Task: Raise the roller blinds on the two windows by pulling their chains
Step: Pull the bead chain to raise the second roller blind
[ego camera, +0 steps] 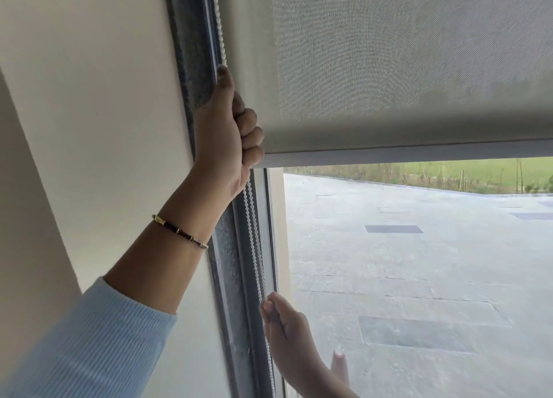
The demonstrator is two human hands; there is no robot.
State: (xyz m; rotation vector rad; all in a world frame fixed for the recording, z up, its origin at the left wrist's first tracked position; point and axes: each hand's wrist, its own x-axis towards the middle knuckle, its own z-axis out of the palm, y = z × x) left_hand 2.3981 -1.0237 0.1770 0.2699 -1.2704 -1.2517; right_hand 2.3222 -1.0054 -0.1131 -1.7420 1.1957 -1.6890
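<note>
A grey mesh roller blind (404, 53) covers the upper part of the window, its bottom bar (404, 153) roughly level with my left fist. A white beaded chain (253, 233) hangs in two strands along the dark window frame at the blind's left edge. My left hand (230, 134) is raised high and closed in a fist around the chain, thumb pointing up along it. My right hand (284, 329) is lower down, pinching the chain between thumb and fingers, one finger sticking out to the side.
A cream wall (98, 98) fills the left side. The dark window frame (230, 278) runs down beside the chain. Through the glass (419, 263) I see grey paving and a strip of grass beyond.
</note>
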